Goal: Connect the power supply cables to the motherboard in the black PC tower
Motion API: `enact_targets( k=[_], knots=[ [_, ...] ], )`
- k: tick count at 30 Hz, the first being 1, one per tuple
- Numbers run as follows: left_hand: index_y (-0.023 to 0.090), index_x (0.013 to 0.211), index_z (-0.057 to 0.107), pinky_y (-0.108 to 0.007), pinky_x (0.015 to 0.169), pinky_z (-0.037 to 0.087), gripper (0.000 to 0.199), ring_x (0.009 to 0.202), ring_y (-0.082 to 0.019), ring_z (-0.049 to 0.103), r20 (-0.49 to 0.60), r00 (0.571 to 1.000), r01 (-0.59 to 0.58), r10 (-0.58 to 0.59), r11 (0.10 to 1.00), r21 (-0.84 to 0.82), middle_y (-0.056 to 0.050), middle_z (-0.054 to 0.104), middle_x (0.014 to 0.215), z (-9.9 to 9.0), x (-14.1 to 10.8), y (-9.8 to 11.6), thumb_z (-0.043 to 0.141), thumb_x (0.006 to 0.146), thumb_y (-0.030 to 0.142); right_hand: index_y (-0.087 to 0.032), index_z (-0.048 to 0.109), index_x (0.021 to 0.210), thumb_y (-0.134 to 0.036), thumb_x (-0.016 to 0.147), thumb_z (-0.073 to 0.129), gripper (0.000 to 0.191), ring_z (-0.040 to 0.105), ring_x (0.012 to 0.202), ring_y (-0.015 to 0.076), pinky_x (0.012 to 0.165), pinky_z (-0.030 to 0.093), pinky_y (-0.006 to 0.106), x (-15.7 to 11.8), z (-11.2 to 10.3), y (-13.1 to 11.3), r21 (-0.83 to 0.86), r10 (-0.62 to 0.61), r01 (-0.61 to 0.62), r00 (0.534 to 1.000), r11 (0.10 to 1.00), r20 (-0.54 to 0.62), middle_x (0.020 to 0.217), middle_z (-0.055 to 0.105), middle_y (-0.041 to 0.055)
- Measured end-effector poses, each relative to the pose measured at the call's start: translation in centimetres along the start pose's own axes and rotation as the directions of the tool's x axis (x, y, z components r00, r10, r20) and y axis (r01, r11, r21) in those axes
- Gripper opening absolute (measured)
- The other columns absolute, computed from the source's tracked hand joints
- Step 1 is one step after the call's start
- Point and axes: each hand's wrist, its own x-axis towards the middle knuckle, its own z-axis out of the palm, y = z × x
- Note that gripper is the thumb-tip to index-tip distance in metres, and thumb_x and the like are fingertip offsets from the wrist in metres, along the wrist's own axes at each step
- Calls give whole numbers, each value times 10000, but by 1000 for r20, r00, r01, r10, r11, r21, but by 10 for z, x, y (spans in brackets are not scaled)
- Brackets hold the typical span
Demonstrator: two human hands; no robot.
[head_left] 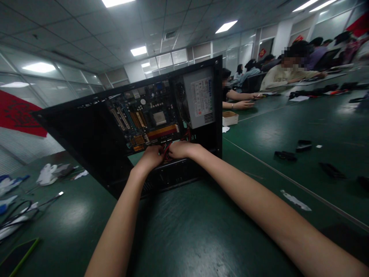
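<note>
A black computer case (83, 127) stands on the green table, its side uncovered toward me. Inside it are a motherboard (144, 115) and, at upper right, a silver power supply (198, 98) with a white label. Both my hands reach into the lower part of the case. My left hand (152, 156) is closed on a bundle of red and black cables (166, 152). My right hand (181, 149) lies against the same bundle from the right, fingers curled around it. The fingertips of both hands are partly hidden among the wires.
A phone (19, 254) with a green edge, a cable (49, 201) and plastic bags (47, 174) lie at left. Right of the case are a small box (230, 118), black parts (285, 155) and a plastic scrap (295, 200). Other people (276, 77) sit along the far table.
</note>
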Motion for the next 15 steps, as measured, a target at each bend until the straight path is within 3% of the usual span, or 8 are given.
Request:
enact_targets(
  k=[15],
  knots=[
    [156,999,726,-283,820,475,257,1010,-255,662,-3,1000,-6,6,1000,20,-123,733,1044,1,0,-1,560,816,227,-101,616,1277,-274,935,441,421,619,1141,300,870,496,343,2,2,0,-10,-20,20,1000,1000,-19,1274,628,203]
  ],
)
